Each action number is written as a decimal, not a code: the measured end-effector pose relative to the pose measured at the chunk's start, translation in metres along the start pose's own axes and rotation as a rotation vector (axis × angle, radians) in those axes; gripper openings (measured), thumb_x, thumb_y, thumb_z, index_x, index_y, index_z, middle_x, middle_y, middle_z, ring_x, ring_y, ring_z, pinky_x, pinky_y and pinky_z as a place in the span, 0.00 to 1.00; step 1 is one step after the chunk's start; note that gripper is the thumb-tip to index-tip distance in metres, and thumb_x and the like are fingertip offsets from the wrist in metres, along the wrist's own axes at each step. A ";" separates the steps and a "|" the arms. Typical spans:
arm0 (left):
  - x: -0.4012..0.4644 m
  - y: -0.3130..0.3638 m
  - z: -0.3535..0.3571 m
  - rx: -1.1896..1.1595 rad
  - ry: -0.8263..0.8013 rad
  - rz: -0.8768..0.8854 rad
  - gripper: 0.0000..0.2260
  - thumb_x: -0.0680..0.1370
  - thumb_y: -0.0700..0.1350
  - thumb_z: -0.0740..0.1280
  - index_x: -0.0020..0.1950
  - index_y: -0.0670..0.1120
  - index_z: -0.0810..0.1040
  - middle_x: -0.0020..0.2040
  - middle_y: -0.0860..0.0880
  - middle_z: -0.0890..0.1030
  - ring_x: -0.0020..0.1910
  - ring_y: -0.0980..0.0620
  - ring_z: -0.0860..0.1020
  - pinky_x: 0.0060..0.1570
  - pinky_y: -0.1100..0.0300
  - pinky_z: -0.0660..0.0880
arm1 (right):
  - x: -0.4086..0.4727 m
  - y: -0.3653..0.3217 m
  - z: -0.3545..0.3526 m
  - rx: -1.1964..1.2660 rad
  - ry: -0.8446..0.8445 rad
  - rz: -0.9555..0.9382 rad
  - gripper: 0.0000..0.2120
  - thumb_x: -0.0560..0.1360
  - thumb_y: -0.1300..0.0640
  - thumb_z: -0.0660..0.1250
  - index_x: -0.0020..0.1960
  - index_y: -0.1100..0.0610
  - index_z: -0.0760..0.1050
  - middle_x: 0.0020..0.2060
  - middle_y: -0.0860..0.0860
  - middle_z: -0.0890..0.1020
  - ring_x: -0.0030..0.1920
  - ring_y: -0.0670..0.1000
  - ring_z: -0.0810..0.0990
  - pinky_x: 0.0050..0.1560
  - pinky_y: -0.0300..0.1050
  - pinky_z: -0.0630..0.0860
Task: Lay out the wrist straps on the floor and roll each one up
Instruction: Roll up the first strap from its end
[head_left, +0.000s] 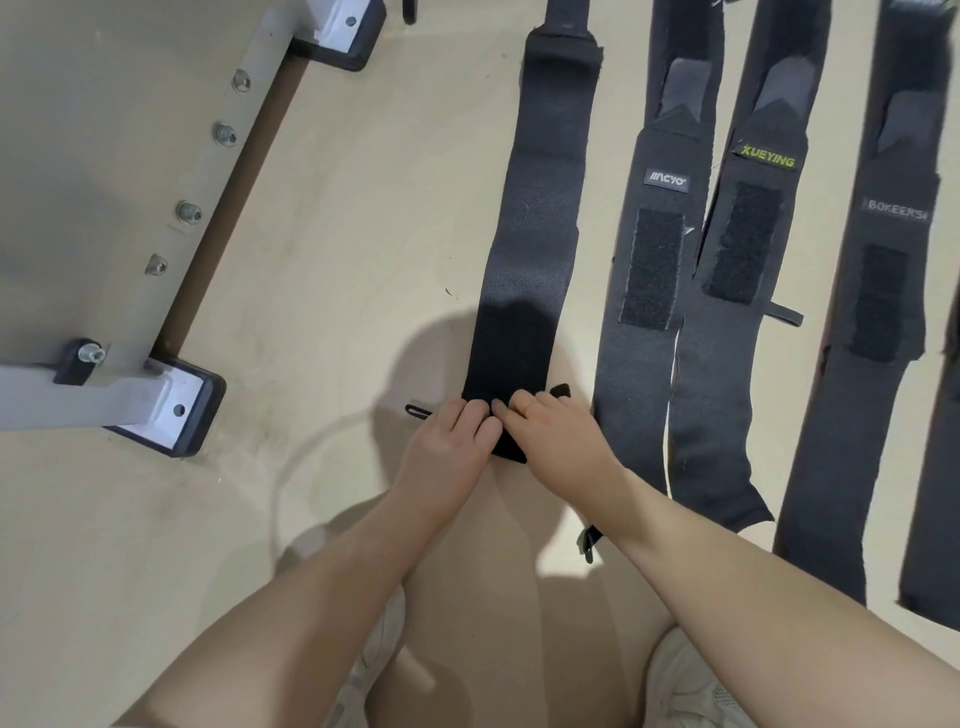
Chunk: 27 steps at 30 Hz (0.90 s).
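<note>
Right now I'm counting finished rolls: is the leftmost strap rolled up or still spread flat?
Mostly spread flat. The leftmost strap lies stretched along the floor; only its near end is tucked under the left hand and right hand.

Plain strap (535, 228): black woven elastic cloth, matt, fine ribbed grain.
MACYO strap (641, 364), just right of the plain strap: dark grey cloth, fuzzy black hook-and-loop patch (652, 267).
XUEYING strap (711, 405), further right: same matt cloth, yellow stitched label.
Floor (337, 234): beige, smooth, faint sheen.
Frame (208, 171), left of the plain strap: grey painted metal, shiny bolts, black plastic feet.
</note>
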<state>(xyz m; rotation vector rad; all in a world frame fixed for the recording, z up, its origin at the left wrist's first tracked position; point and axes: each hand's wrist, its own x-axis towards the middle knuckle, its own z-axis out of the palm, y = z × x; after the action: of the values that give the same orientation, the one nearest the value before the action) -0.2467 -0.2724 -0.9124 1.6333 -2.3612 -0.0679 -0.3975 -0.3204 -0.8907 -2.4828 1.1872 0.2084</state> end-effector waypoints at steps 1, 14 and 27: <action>-0.001 0.000 0.001 0.004 -0.020 -0.012 0.10 0.73 0.30 0.56 0.46 0.43 0.71 0.46 0.43 0.81 0.39 0.45 0.77 0.34 0.55 0.76 | -0.002 -0.002 0.001 0.023 0.043 0.010 0.20 0.59 0.65 0.70 0.51 0.59 0.82 0.37 0.54 0.79 0.30 0.53 0.77 0.30 0.40 0.67; 0.008 -0.009 -0.004 -0.019 -0.138 -0.032 0.14 0.78 0.37 0.54 0.52 0.40 0.80 0.49 0.44 0.83 0.49 0.46 0.80 0.53 0.56 0.68 | 0.014 0.011 -0.013 0.168 -0.063 0.030 0.20 0.74 0.48 0.67 0.61 0.58 0.71 0.56 0.53 0.78 0.56 0.56 0.76 0.65 0.48 0.61; 0.060 -0.019 -0.020 0.007 -0.470 -0.197 0.10 0.79 0.43 0.61 0.58 0.41 0.76 0.54 0.43 0.75 0.54 0.41 0.73 0.46 0.56 0.61 | 0.020 0.007 -0.017 0.450 0.012 0.326 0.13 0.80 0.55 0.59 0.64 0.58 0.69 0.61 0.53 0.71 0.51 0.55 0.76 0.49 0.49 0.74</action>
<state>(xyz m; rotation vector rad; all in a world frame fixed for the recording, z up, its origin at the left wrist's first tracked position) -0.2441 -0.3327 -0.8856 2.0293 -2.5052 -0.5374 -0.3905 -0.3454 -0.8832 -1.9031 1.4557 0.0068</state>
